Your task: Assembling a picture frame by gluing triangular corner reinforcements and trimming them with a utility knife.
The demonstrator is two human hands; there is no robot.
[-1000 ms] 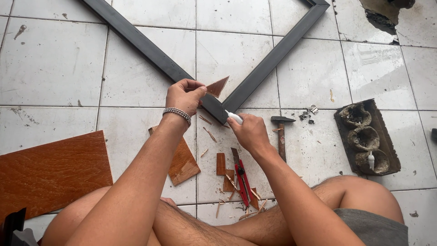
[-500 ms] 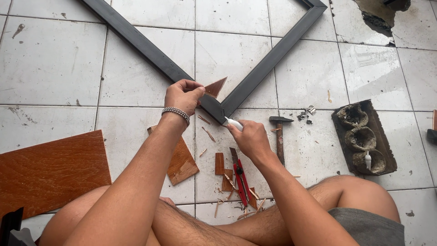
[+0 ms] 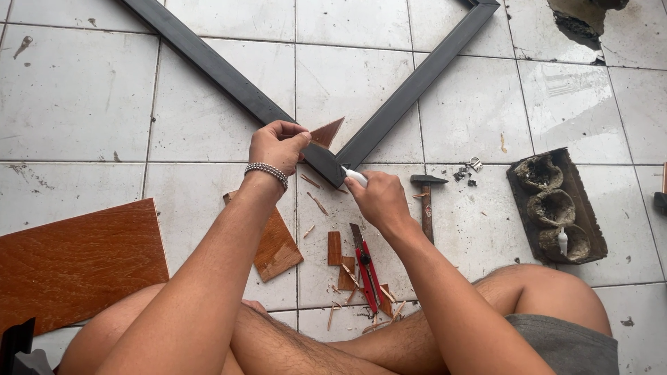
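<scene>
A seated person works at the mitred corner of a dark grey rectangular frame point(image 3: 326, 156) lying on the white tiled floor point(image 3: 83, 90). The left hand point(image 3: 278, 144), its grip pinched on a thin triangular piece of brown wood point(image 3: 326, 132), holds it against the joint; the right hand point(image 3: 379, 200), grip closed round a small white tube point(image 3: 354, 176), points its tip just below. The piece appears placed but not yet fixed. Below the grips lie wood offcuts point(image 3: 337, 253), a red utility knife point(image 3: 367, 269) and a hammer point(image 3: 425, 198).
</scene>
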